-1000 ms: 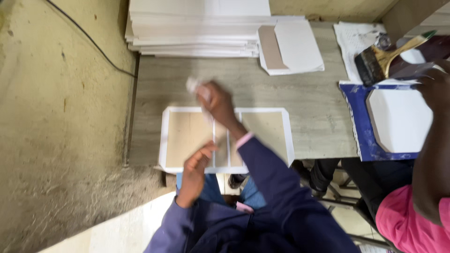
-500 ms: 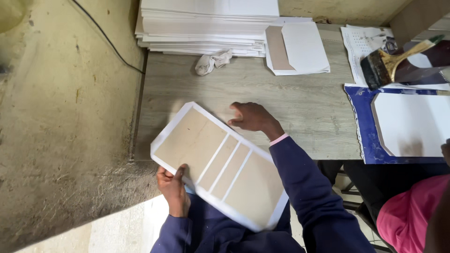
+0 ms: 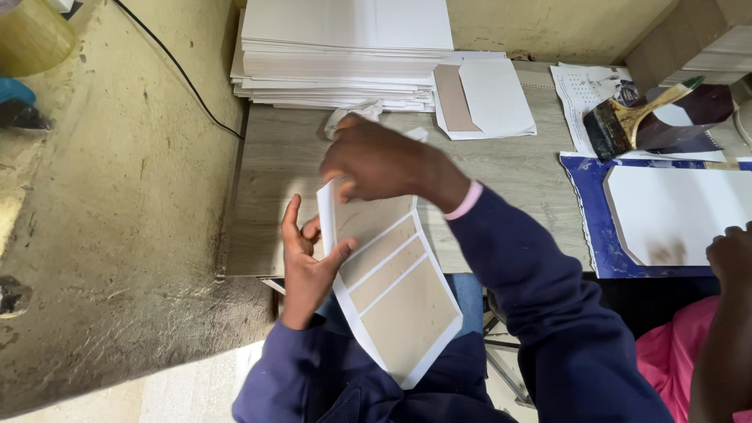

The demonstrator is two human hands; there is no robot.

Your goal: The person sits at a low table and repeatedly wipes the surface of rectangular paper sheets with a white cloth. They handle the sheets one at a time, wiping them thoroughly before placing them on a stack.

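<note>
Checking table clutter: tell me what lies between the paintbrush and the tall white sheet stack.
In the head view, a folded white cover piece lies between paintbrush and stack.

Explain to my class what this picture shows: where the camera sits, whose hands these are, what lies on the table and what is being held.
The camera is worn on a person's head and looks down, so the two dark blue sleeves belong to that person. There is no machine here. The left hand and the right hand both grip a white-edged cardboard cover, tilted up off the grey wooden table. On the table lie a stack of white sheets, a crumpled cloth, a folded cover and a wide paintbrush. At the right edge, a co-worker's hand rests near a white sheet on blue paper.
</note>
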